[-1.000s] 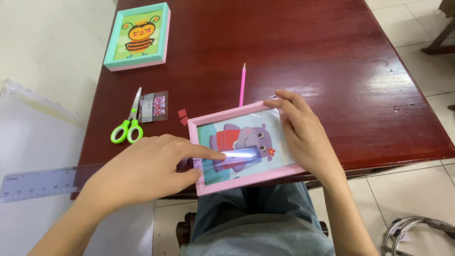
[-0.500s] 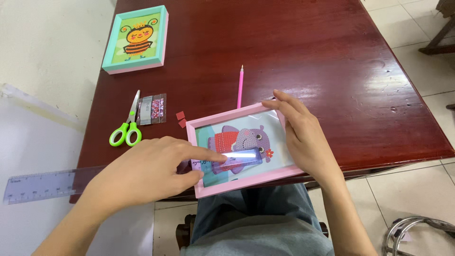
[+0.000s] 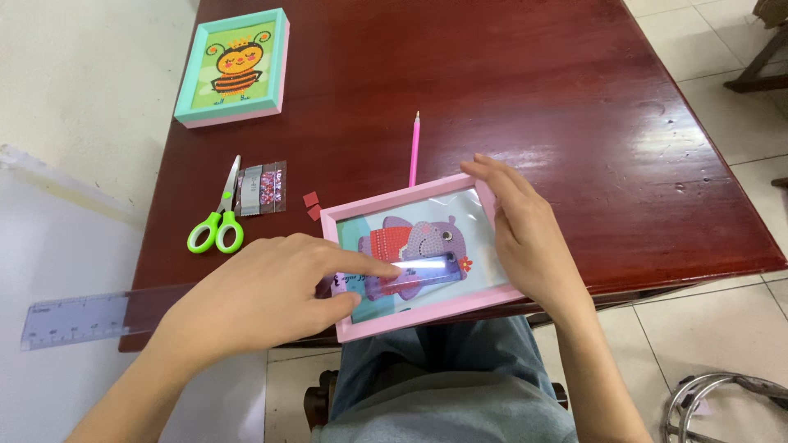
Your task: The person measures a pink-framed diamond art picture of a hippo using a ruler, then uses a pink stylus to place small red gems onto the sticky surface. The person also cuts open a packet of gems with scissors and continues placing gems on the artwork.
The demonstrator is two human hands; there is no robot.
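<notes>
Here the left hand (image 3: 263,291) pinches a small clear tube (image 3: 414,275) between thumb and forefinger and lays it across the elephant picture in the pink frame (image 3: 419,316), which rests at the near edge of the counter (image 3: 533,90), partly over the person's lap. The right hand (image 3: 529,238) lies flat with fingers together along the frame's right side, steadying it. The step looks like pressing or rolling the surface flat; carrying on calls for even pressure and a firm hold. Farther off lie green scissors (image 3: 215,221), a pink pen (image 3: 414,148), a clear ruler (image 3: 82,316) and a bee picture (image 3: 234,66), over pale floor tiles (image 3: 722,49).
</notes>
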